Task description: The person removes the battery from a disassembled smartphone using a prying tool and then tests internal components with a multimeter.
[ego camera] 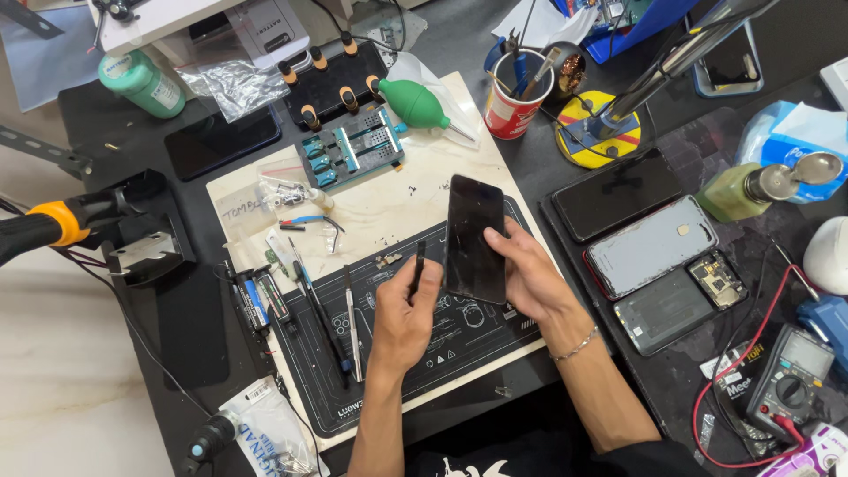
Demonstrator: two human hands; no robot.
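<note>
Smartphone (475,238), a thin, stiff, slippery and likely fragile glass slab, is held by its edges in the right hand (528,274) above the bench mat (459,340), while the left hand (405,314) pinches a slim black pry tool (418,265).

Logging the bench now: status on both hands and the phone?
Left hand pinches thin black tool. Right hand grips dark phone above mat. Nothing between them.
</note>
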